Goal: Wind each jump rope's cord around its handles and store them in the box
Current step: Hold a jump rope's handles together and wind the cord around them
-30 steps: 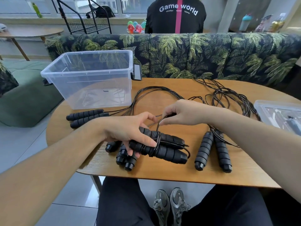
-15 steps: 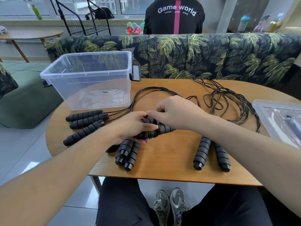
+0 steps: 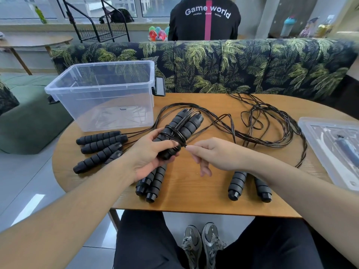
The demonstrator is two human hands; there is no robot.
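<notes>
My left hand [image 3: 149, 152] grips a pair of black ribbed jump rope handles [image 3: 186, 126], held side by side and pointing away from me, with several turns of black cord [image 3: 174, 133] around their middle. My right hand [image 3: 209, 152] pinches that cord right beside the handles. A clear plastic box [image 3: 108, 94] stands empty at the table's far left. More handle pairs lie at the left [image 3: 101, 141], under my left hand [image 3: 153, 183] and at the front right [image 3: 236, 184]. Loose cords [image 3: 268, 129] sprawl across the right half.
The round wooden table [image 3: 194, 200] ends just before my knees. A clear lid [image 3: 334, 146] lies at the right edge. A palm-print sofa [image 3: 233, 65] backs the table, and a person in a black shirt [image 3: 204, 18] sits behind it.
The held handles have been lifted and turned from lying across the table to pointing away from me. My right hand has come off the handles and now pinches the cord beside them.
</notes>
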